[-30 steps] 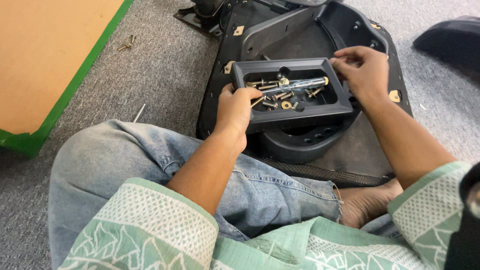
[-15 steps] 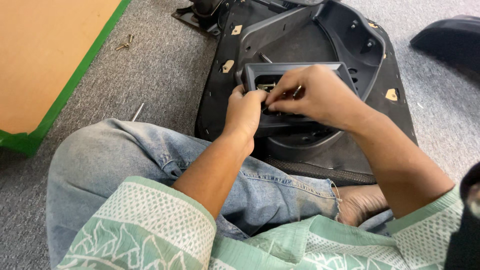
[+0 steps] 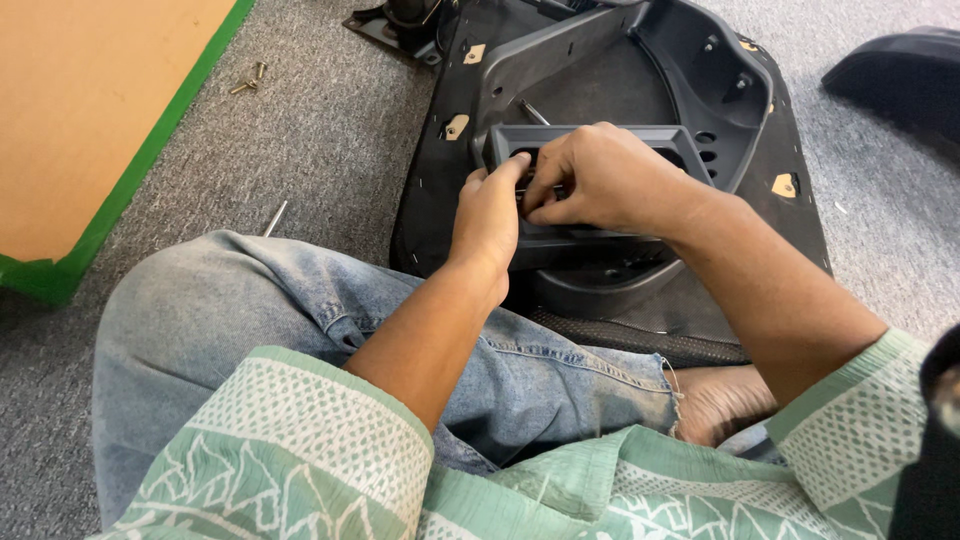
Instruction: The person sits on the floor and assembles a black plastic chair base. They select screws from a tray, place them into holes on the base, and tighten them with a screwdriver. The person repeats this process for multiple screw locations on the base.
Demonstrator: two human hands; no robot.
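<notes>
A dark grey rectangular tray (image 3: 690, 140) holding several brass and steel screws rests on the upturned black chair seat base (image 3: 720, 80). My left hand (image 3: 487, 218) grips the tray's left edge, thumb on its rim. Reaching across into the tray's left part is my right hand (image 3: 598, 180), fingers curled down among the screws and hiding most of them. I cannot tell whether its fingertips pinch a screw.
An orange board with a green edge (image 3: 120, 190) lies on the grey carpet at left. Two loose screws (image 3: 248, 82) and a thin metal pin (image 3: 275, 217) lie on the carpet near it. Another black part (image 3: 900, 70) sits at the far right. My denim-clad knee (image 3: 230, 320) fills the foreground.
My right hand has moved from the tray's right edge across to its left part and now covers the screws. The left hand has kept its hold on the tray.
</notes>
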